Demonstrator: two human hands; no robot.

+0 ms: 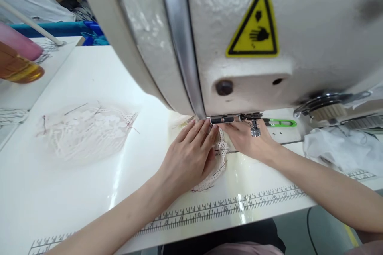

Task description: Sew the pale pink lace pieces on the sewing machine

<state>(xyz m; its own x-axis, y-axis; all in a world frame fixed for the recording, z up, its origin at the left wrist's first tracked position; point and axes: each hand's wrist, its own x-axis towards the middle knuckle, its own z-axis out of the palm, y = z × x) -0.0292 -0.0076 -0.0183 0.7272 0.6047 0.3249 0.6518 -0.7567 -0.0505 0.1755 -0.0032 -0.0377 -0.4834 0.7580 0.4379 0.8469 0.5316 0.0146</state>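
Note:
A large cream sewing machine head [239, 28] fills the top of the view, with its presser foot [223, 119] just above the table. My left hand [191, 153] lies flat, fingers stretched together, pressing a small pale lace piece [220, 151] onto the white table [74, 199] beside the foot. My right hand [248, 139] rests flat on the other side of the lace, fingers reaching under the machine head; their tips are partly hidden. The lace trails out from under my left palm toward the table's front edge.
A heap of pale lace pieces [86, 133] lies at the left of the table. Green-handled snips [279, 122] sit behind my right hand. White cloth [341, 149] is bunched at the right. A printed ruler [227, 205] runs along the front edge. An amber bottle [18, 67] stands far left.

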